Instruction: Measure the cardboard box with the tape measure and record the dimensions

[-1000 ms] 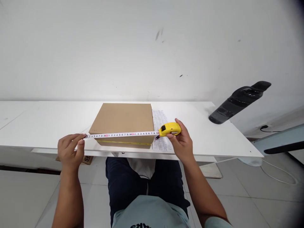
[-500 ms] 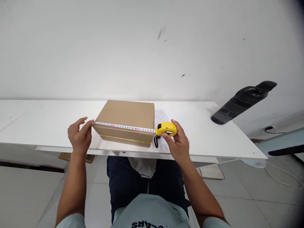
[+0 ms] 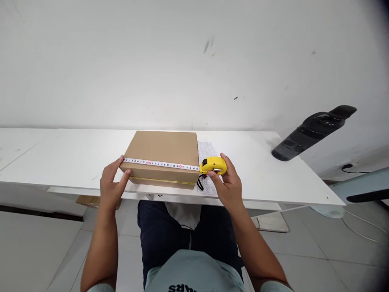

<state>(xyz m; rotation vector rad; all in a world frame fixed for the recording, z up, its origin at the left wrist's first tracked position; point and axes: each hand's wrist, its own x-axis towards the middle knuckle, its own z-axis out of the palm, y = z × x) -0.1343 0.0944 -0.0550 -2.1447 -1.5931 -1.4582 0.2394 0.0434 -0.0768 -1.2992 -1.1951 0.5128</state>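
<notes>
A brown cardboard box lies on the white table in front of me. The white tape blade, with black and red numbers, stretches along the near top edge of the box. My right hand grips the yellow tape measure at the box's right end, its black wrist strap hanging down. At the left end, my left hand grips the near corner of the box, with fingertips at the tape's end and the thumb against the front face. A thin yellow band runs across that front face.
A sheet of paper with writing lies on the table, partly under the tape measure. Toward the right end stands a black bottle. Behind the table rises a white wall. Another cardboard piece sits below the table on the left.
My left hand has moved right and its thumb has come onto the box's front face. The tape blade has shifted slightly right along the box edge. My right hand keeps its hold on the tape measure.
</notes>
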